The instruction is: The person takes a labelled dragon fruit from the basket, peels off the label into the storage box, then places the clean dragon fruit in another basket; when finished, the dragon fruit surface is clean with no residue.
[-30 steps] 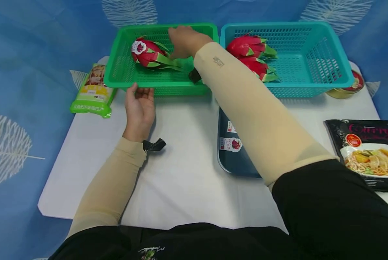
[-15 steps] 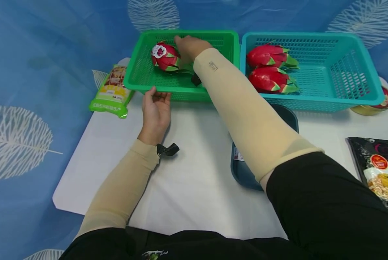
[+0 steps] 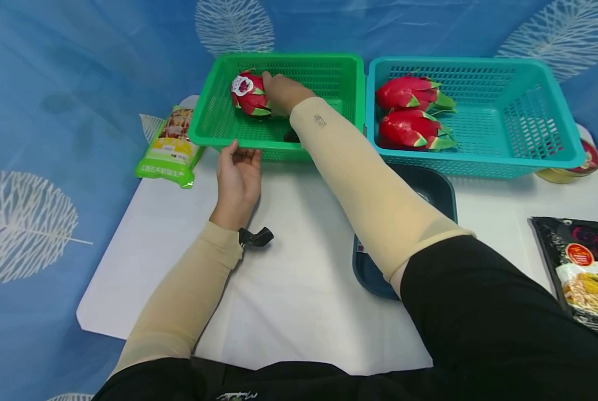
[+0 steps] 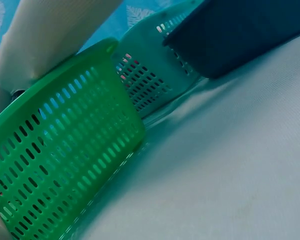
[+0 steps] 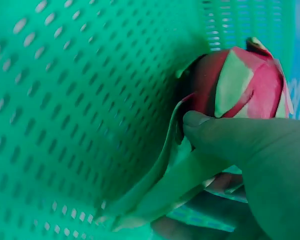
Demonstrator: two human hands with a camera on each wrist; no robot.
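In the head view, a red dragon fruit [image 3: 251, 99] with a round white sticker lies at the left end of the green basket [image 3: 344, 83]. My right hand [image 3: 285, 94] reaches into that basket and grips the fruit by its leafy end. The right wrist view shows the thumb [image 5: 215, 131] on the dragon fruit [image 5: 240, 82], with fingers below and long green leaf tips trailing. My left hand [image 3: 240, 181], palm up, holds the green basket's front rim, thumb at the rim and fingers beneath. Only bits of those fingers show in the left wrist view.
Two dragon fruits [image 3: 411, 129] lie in the turquoise basket [image 3: 509, 161] on the right. A dark tray [image 3: 374, 278] is partly under my right forearm. Around stand a green snack bag [image 3: 166, 150], a black curry noodle pack [image 3: 584, 267] and a round tin [image 3: 562, 175].
My right hand has moved left onto the dragon fruit and grips it; the fruit's leaf tips are now covered. The head view has shifted. My left hand stays at the basket rim.
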